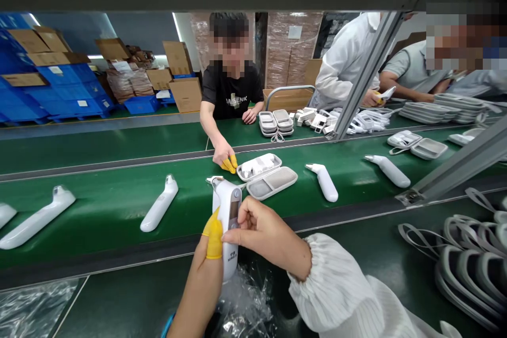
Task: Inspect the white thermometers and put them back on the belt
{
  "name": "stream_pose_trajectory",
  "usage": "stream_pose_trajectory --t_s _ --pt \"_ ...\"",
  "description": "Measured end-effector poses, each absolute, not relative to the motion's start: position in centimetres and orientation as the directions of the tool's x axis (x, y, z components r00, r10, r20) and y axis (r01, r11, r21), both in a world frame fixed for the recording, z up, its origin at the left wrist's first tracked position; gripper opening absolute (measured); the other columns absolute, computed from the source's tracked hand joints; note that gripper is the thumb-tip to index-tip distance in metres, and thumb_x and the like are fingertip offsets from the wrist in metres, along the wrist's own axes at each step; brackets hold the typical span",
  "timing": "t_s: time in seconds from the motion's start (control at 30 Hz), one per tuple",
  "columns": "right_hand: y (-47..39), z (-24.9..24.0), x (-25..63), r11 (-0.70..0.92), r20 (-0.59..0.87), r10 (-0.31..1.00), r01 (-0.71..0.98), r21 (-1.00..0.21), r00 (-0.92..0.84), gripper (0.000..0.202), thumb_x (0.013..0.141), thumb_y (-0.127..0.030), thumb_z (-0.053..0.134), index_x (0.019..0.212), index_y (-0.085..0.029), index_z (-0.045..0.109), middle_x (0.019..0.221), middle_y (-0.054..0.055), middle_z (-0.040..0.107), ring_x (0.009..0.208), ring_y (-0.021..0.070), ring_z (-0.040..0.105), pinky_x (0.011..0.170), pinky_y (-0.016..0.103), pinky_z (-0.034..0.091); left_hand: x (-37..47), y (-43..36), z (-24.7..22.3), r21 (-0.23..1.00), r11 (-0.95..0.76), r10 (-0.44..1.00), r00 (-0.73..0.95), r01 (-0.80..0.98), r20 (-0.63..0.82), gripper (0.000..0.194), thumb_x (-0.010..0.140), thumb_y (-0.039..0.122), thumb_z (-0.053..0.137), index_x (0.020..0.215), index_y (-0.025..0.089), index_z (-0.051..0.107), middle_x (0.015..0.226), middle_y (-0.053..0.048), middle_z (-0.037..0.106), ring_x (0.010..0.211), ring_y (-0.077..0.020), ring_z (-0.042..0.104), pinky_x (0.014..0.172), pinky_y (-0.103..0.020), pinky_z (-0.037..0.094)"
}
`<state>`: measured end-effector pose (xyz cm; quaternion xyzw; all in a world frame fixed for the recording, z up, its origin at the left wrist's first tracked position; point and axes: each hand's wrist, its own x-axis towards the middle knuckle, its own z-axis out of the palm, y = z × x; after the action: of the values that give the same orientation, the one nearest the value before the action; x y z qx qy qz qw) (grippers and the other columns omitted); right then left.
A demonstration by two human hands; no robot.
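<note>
A white handheld thermometer (229, 232) with a small grey screen stands nearly upright in front of me. My left hand (209, 248), with yellow finger covers, is wrapped round its lower left side. My right hand (263, 227) touches its front right edge by the screen, thumb and fingers pinched together; whether anything small is between them is hidden. Crumpled clear plastic (247, 303) lies below the thermometer. Just behind, on the green belt (106, 195), sits an open grey case (273, 182) with white items in one half.
More white thermometers (160, 203) lie spaced along the belt. Across it, a person's hand (225, 157) with yellow finger covers reaches to the open case. Grey cases (467, 280) are stacked at right, near a slanted metal post (463, 169). Plastic film (35, 306) lies lower left.
</note>
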<state>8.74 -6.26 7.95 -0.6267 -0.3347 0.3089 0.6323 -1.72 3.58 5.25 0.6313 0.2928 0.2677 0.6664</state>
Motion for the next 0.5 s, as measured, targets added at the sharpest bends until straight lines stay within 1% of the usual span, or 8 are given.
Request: stream_pose_trajectory --t_s 0.07,0.13,0.17,0.2,0.27,0.37,0.43,0.5 --pt "-6.2 7.9 8.8 0.033 0.032 0.816 0.008 -0.999 0.578 0.032 0.072 -0.032 0.075 0.073 -0.019 0.046 0.066 -0.007 0.05 0.061 0.0087 0.049 0.057 0.021 0.04 -1.8 3.6 5.4 0.998 0.064 0.726 0.685 0.015 -0.057 0.056 0.082 0.054 0.061 0.127 0.021 0.06 0.122 -0.008 0.066 0.124 -0.0303 0.051 0.106 -0.041 0.038" --pt "-6.1 7.9 8.8 0.056 0.021 0.839 -0.047 -0.997 0.543 0.022 0.08 -0.03 0.066 0.076 -0.019 0.047 0.068 -0.005 0.054 0.065 0.0112 0.056 0.063 0.024 0.047 -1.8 3.7 5.8 0.996 0.083 0.727 0.682 0.024 -0.077 0.054 0.082 0.053 0.06 0.126 0.021 0.061 0.12 -0.008 0.066 0.123 -0.0301 0.052 0.106 -0.041 0.038" --pt "-6.2 8.0 8.8 0.059 0.026 0.844 -0.045 -0.997 0.535 0.015 0.083 -0.027 0.061 0.078 -0.019 0.049 0.07 -0.003 0.057 0.068 0.0123 0.059 0.066 0.026 0.049 -1.8 3.7 6.0 0.996 0.089 0.731 0.677 0.029 -0.085 0.053 0.083 0.053 0.059 0.125 0.022 0.061 0.12 -0.008 0.066 0.122 -0.03 0.052 0.106 -0.041 0.038" --pt "-6.2 8.1 8.7 0.055 0.047 0.839 0.001 -0.998 0.542 0.01 0.085 -0.025 0.057 0.08 -0.019 0.051 0.072 -0.002 0.058 0.071 0.0129 0.061 0.069 0.027 0.05 -1.7 3.8 6.2 0.996 0.088 0.741 0.666 0.032 -0.087 0.051 0.083 0.053 0.058 0.124 0.022 0.062 0.12 -0.008 0.066 0.122 -0.0298 0.052 0.105 -0.04 0.038" --pt "-6.3 8.2 8.2 0.036 0.155 0.807 0.214 -0.976 0.57 0.005 0.087 -0.02 0.053 0.081 -0.019 0.053 0.076 -0.001 0.059 0.074 0.0127 0.06 0.072 0.027 0.048 -1.7 3.7 6.6 0.997 0.064 0.764 0.642 0.036 -0.072 0.049 0.085 0.052 0.057 0.123 0.023 0.062 0.121 -0.007 0.066 0.124 -0.0292 0.051 0.106 -0.039 0.038" --pt "-6.2 8.3 7.3 -0.041 0.352 0.748 0.568 -0.822 0.563 0.008 0.086 -0.015 0.05 0.079 -0.019 0.052 0.078 0.0 0.057 0.072 0.0126 0.055 0.07 0.026 0.043 -1.8 3.3 6.9 0.999 0.0 0.764 0.644 0.042 -0.027 0.046 0.084 0.049 0.06 0.122 0.024 0.063 0.124 -0.008 0.064 0.128 -0.0286 0.048 0.107 -0.037 0.038" --pt "-6.3 8.4 7.3 -0.143 0.409 0.719 0.695 -0.704 0.562 0.011 0.085 -0.013 0.046 0.076 -0.019 0.048 0.077 0.001 0.054 0.07 0.0134 0.053 0.068 0.027 0.04 -2.0 3.2 7.1 0.998 -0.039 0.748 0.664 0.055 -0.008 0.047 0.082 0.048 0.062 0.122 0.024 0.063 0.125 -0.008 0.064 0.129 -0.0292 0.047 0.107 -0.037 0.038" --pt "-6.6 8.6 7.9 -0.276 0.412 0.688 0.741 -0.612 0.597 0.012 0.084 -0.012 0.044 0.075 -0.019 0.046 0.075 0.001 0.053 0.069 0.0141 0.052 0.066 0.028 0.037 -2.2 3.8 7.2 0.994 -0.076 0.747 0.664 0.081 0.003 0.048 0.082 0.049 0.061 0.123 0.024 0.063 0.126 -0.008 0.063 0.129 -0.0299 0.046 0.108 -0.037 0.037"
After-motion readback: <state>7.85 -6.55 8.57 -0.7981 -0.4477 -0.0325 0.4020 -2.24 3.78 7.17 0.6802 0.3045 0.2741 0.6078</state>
